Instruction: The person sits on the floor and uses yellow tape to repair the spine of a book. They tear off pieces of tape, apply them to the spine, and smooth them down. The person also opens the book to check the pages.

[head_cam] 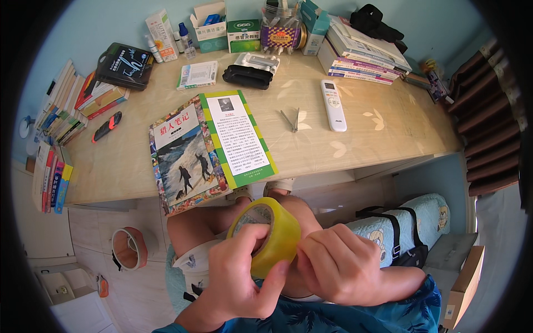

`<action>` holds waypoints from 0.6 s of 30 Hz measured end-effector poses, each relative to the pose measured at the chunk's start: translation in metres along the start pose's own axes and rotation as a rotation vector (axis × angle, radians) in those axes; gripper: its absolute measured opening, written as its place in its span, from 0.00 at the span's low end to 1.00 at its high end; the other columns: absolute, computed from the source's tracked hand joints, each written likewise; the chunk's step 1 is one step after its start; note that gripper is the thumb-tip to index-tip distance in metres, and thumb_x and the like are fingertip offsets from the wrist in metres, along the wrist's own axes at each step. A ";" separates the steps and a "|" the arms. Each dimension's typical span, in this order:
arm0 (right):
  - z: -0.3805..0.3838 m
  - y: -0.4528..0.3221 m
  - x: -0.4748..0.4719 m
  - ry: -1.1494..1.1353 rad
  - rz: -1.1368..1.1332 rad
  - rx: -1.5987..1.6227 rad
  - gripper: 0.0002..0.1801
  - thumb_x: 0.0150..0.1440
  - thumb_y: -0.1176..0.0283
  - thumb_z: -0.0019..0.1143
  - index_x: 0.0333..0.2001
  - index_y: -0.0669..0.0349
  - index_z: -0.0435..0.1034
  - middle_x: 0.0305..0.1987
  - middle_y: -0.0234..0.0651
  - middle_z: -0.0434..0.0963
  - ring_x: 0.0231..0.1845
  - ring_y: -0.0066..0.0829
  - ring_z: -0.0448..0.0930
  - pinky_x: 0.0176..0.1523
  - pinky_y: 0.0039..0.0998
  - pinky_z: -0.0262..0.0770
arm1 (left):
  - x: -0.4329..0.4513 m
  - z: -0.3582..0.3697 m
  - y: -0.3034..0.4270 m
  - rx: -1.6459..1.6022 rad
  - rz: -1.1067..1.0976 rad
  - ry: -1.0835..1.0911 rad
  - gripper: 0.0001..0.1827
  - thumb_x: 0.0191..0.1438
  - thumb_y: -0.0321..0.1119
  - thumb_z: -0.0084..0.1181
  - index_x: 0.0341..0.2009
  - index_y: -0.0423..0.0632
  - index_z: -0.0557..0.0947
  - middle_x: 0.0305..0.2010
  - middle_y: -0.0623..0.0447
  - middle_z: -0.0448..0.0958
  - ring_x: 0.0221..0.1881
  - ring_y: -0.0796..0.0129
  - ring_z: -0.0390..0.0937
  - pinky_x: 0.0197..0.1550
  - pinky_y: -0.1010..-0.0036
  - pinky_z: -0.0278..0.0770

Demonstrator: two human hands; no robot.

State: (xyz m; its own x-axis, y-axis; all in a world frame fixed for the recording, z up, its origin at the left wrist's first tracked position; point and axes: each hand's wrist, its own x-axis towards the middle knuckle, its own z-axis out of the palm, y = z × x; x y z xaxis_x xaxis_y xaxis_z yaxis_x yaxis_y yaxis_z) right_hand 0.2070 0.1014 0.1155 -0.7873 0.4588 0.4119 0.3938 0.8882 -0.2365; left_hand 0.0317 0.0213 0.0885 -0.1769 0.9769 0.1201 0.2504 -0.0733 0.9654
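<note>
My left hand (245, 272) holds a roll of yellowish clear packing tape (283, 239) above my lap, some fingers inside its core and the thumb on its outer side. My right hand (339, 264) is at the roll's right edge with its fingers curled in; a tape end between them cannot be made out. Beyond the roll, a paperback book (187, 156) lies with its cover spread, its front edge over the desk's edge. Small metal nail clippers (295, 120) with the lever raised lie right of the book.
On the wooden desk (374, 145) are a white remote control (333, 106), a black and orange utility knife (107, 127), a black case (248, 76), book stacks (362, 58), small boxes (244, 36) and a pen jar (281, 31). A waste bin (130, 249) stands on the floor at left.
</note>
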 end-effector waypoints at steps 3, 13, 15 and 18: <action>-0.008 0.002 0.005 -0.079 0.025 0.114 0.10 0.41 0.81 0.65 0.31 0.67 0.74 0.28 0.37 0.76 0.22 0.34 0.76 0.23 0.30 0.73 | 0.003 -0.006 0.000 0.004 0.035 -0.046 0.17 0.46 0.32 0.62 0.40 0.37 0.76 0.28 0.42 0.79 0.26 0.52 0.80 0.31 0.71 0.76; -0.010 0.034 0.031 -0.189 -0.006 0.662 0.08 0.43 0.81 0.63 0.30 0.62 0.74 0.27 0.37 0.77 0.27 0.38 0.79 0.29 0.32 0.76 | 0.002 -0.020 0.005 -0.088 -0.005 -0.103 0.17 0.47 0.31 0.60 0.41 0.35 0.76 0.28 0.43 0.80 0.26 0.56 0.80 0.31 0.74 0.74; -0.007 0.037 0.030 -0.217 0.018 0.742 0.07 0.44 0.82 0.62 0.30 0.62 0.74 0.27 0.37 0.77 0.27 0.38 0.79 0.30 0.32 0.76 | 0.001 -0.021 0.005 -0.109 -0.017 -0.103 0.17 0.48 0.31 0.60 0.41 0.35 0.76 0.28 0.42 0.80 0.26 0.56 0.80 0.31 0.74 0.74; -0.004 0.040 0.028 -0.250 0.054 0.825 0.06 0.45 0.82 0.60 0.30 0.62 0.74 0.27 0.38 0.77 0.27 0.37 0.79 0.31 0.30 0.76 | -0.001 -0.020 0.000 -0.148 -0.023 -0.108 0.16 0.48 0.31 0.59 0.41 0.35 0.76 0.28 0.42 0.80 0.26 0.56 0.81 0.31 0.74 0.75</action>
State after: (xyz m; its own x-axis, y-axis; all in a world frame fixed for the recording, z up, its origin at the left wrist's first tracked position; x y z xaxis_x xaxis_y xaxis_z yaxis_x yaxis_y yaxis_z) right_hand 0.2025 0.1504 0.1212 -0.8969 0.3950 0.1987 0.0398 0.5198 -0.8534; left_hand 0.0128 0.0162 0.0932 -0.0761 0.9939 0.0800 0.1035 -0.0719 0.9920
